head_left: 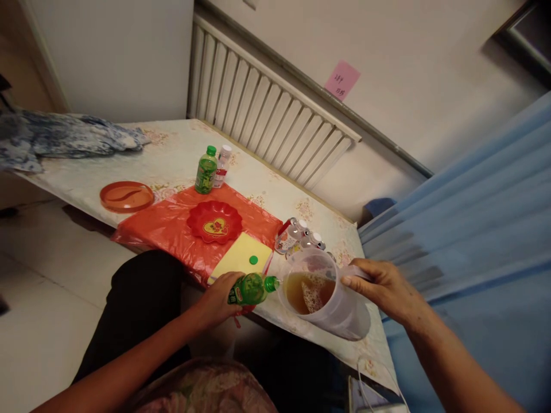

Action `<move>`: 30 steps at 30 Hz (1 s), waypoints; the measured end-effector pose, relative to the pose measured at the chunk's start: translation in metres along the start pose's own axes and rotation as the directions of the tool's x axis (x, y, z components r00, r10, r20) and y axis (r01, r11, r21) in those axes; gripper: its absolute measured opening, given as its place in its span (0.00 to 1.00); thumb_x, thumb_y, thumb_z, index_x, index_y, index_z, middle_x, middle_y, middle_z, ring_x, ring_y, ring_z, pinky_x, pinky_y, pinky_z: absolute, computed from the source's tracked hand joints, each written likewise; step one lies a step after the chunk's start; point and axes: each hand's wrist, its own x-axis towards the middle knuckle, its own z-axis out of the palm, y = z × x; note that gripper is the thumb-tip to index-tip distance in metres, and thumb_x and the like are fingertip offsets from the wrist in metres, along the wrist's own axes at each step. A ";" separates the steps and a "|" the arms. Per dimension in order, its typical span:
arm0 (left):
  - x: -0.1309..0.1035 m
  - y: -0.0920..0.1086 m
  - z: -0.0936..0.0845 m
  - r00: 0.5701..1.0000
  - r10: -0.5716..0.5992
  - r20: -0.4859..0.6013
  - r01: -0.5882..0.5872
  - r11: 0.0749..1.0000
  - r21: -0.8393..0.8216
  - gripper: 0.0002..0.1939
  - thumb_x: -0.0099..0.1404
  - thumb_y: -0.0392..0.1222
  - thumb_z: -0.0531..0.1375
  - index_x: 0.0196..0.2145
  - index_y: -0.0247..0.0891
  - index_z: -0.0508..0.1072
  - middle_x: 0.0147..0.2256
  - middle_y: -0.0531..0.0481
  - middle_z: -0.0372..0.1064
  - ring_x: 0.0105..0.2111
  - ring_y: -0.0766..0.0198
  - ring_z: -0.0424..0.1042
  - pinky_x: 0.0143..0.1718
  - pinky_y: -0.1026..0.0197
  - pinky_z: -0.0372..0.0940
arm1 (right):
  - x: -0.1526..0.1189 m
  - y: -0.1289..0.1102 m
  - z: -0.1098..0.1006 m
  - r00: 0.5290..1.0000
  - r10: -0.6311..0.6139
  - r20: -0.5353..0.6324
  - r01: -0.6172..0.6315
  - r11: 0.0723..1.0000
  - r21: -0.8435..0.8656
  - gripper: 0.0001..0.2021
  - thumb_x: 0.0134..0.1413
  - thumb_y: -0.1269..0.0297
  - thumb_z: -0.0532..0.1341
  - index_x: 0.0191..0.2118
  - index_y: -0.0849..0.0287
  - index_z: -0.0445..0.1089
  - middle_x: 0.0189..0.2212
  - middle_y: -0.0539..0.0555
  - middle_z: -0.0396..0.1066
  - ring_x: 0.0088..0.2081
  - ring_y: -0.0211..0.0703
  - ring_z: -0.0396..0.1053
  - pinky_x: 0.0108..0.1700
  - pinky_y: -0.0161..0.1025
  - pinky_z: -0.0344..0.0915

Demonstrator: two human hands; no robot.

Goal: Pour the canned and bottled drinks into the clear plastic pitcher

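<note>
My left hand (218,301) is wrapped round a green plastic bottle (252,288), tipped sideways with its uncapped mouth at the rim of a clear plastic pitcher (348,312). My right hand (383,287) grips the pitcher's handle. Amber liquid with foam on top (305,291) stands in the pitcher, which leans toward the bottle. Whether liquid runs between them is too small to tell. A loose green cap (253,260) lies on a yellow cloth or paper (235,259) just beyond the bottle.
A red scalloped plate (196,221) rests on an orange plastic sheet (150,226). Behind it stand a green-capped bottle (205,172) and a white-capped bottle (221,166). Several clear containers (297,235) sit behind the pitcher. An orange round tray (127,196) lies left; a blue curtain (465,229) hangs right.
</note>
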 end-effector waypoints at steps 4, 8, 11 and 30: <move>-0.001 -0.003 0.001 1.000 -0.013 -0.007 0.012 1.000 -0.012 0.32 0.48 0.40 0.69 0.51 0.39 0.68 0.50 0.43 0.70 0.51 0.49 0.68 0.54 0.49 0.63 | 0.000 0.002 0.000 1.000 0.008 0.015 -0.008 1.000 -0.003 0.24 0.55 0.43 0.59 0.22 0.59 0.60 0.20 0.45 0.50 0.24 0.34 0.49 0.24 0.33 0.47; -0.001 -0.005 0.001 1.000 -0.023 0.006 0.024 1.000 -0.010 0.33 0.47 0.40 0.69 0.51 0.39 0.68 0.51 0.44 0.69 0.52 0.48 0.68 0.55 0.48 0.62 | 0.001 0.002 -0.001 1.000 0.001 0.018 -0.001 1.000 -0.021 0.24 0.55 0.43 0.59 0.22 0.59 0.59 0.20 0.45 0.49 0.24 0.33 0.49 0.24 0.33 0.47; -0.001 -0.004 0.000 1.000 -0.026 0.016 0.026 1.000 -0.005 0.33 0.47 0.40 0.69 0.52 0.39 0.67 0.51 0.43 0.69 0.52 0.48 0.67 0.55 0.47 0.62 | 0.002 0.001 -0.001 1.000 -0.009 0.015 0.009 1.000 -0.029 0.24 0.55 0.44 0.59 0.21 0.59 0.59 0.20 0.45 0.50 0.24 0.34 0.49 0.24 0.33 0.48; -0.002 0.001 -0.002 0.999 -0.012 0.033 0.012 1.000 0.004 0.31 0.49 0.41 0.69 0.51 0.38 0.67 0.51 0.43 0.69 0.51 0.49 0.67 0.54 0.49 0.62 | 0.000 -0.005 -0.001 1.000 -0.010 0.026 0.011 0.999 -0.036 0.24 0.55 0.44 0.59 0.21 0.59 0.62 0.19 0.45 0.51 0.23 0.33 0.50 0.23 0.32 0.49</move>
